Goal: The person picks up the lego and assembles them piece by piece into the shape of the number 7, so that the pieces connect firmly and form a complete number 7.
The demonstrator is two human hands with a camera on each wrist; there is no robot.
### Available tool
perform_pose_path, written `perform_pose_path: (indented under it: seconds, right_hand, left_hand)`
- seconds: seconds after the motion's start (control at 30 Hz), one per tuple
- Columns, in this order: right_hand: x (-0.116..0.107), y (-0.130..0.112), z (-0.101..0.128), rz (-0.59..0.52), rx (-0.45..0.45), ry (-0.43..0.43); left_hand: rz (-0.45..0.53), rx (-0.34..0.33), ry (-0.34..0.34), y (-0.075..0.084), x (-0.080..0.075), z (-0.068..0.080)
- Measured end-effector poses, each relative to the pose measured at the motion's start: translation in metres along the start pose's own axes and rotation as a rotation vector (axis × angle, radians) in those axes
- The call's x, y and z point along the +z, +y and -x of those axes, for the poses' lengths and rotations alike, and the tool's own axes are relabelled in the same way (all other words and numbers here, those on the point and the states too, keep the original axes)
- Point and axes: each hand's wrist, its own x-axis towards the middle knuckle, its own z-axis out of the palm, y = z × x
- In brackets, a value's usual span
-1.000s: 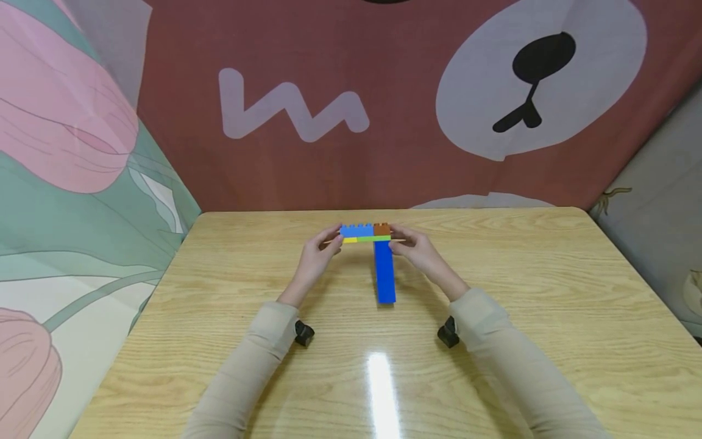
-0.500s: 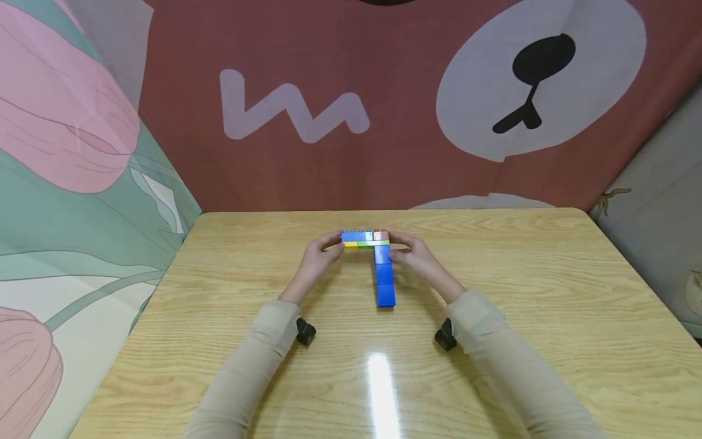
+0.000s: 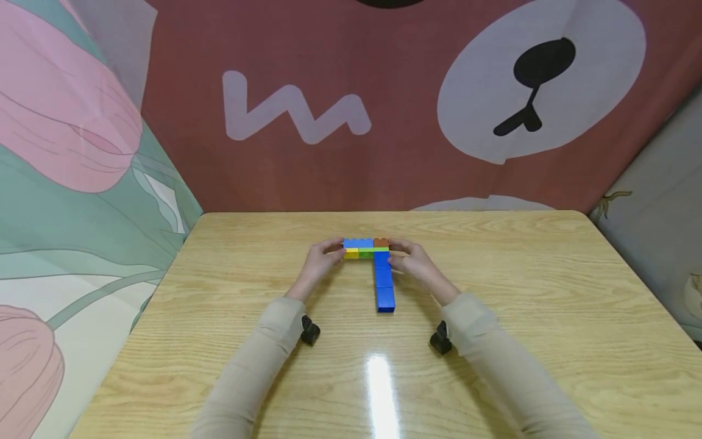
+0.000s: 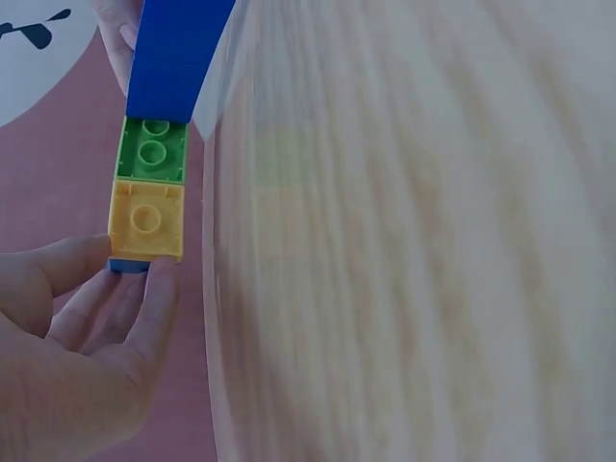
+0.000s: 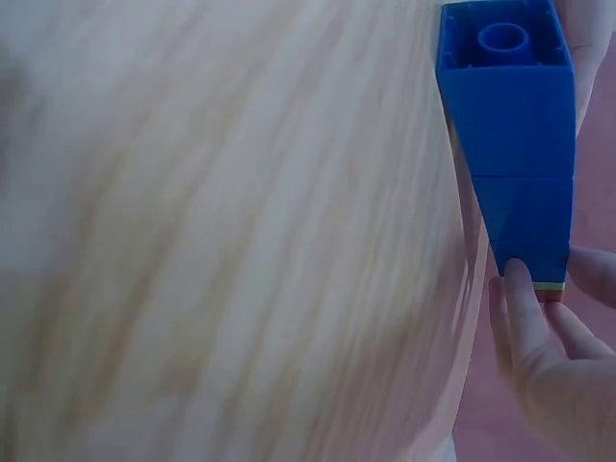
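Note:
Both hands hold one assembly of toy building bricks over the table. Its top row is a lighter blue brick (image 3: 358,243) beside a brown brick (image 3: 381,242). Under these sit a yellow brick (image 3: 351,253) and a green one (image 3: 365,253). A column of several dark blue bricks (image 3: 384,279) hangs from the right end. My left hand (image 3: 320,263) pinches the yellow end between thumb and fingers. On the other side, my right hand (image 3: 415,263) grips the column's top near the brown brick. Hollow undersides show on the yellow brick (image 4: 146,219) and the column's lowest brick (image 5: 504,37).
A wooden table (image 3: 219,341) spreads beneath the hands, with a light reflection near its front. Behind it hangs a reddish cloth (image 3: 329,177) printed with an animal muzzle. Small black wrist cameras (image 3: 310,331) sit at both cuffs.
Both hands have brought the brick assembly slightly lower and nearer in the head view. It has tilted, so more of the yellow and green bricks' faces shows. The grip looks the same.

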Motion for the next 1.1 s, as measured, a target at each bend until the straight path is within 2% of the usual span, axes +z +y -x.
perform_pose_path:
  seconds: [0.27,0.53,1.1]
  right_hand:
    - [0.0027,0.0036,-0.0045,0.001,0.015,0.023]
    - [0.0034,0.0051,-0.0076,0.010,0.026,0.027]
    - [0.0071,0.0015,-0.0072,0.076,0.048,0.027]
  left_hand:
    - [0.047,-0.059,-0.006,0.0016,0.0005,-0.0001]
    - [0.060,-0.099,-0.047,0.0010,-0.0029,-0.0015]
    - [0.148,-0.200,-0.059,-0.0009,-0.0058,-0.0018]
